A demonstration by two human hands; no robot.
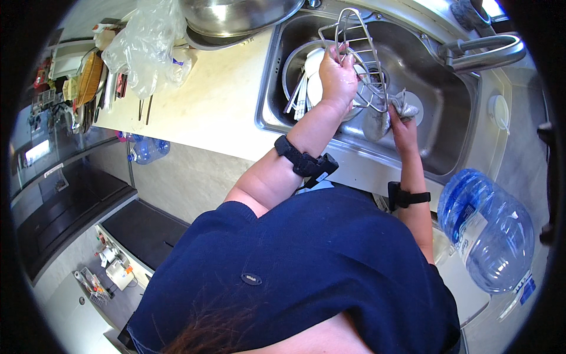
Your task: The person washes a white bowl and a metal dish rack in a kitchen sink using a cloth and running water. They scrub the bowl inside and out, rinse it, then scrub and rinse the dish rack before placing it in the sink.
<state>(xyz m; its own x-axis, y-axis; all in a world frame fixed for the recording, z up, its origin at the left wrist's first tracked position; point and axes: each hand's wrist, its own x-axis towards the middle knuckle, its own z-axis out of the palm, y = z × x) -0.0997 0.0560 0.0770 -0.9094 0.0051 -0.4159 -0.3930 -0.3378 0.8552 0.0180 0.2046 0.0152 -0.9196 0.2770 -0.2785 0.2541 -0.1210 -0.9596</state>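
Observation:
My left hand [341, 78] is wrapped round a metal wire rack [374, 56], holding it up over the sink [445, 138]. Low against the rack's near end, my right hand [404, 131] grips a wet grey cloth [377, 123]. Part of the cloth bunches up above my right fingers. Behind and below my left hand, a round metal bowl [290, 69] stands in the sink's left side. White dishes [314, 85] and several utensils [299, 97] are in it, partly hidden by my hand.
A grey faucet [489, 54] arches over the sink's right side. A large steel basin [239, 15] stands on the counter [227, 88] at the far left of the sink, near a clear plastic bag [144, 50]. To my right is a big clear water bottle [489, 236].

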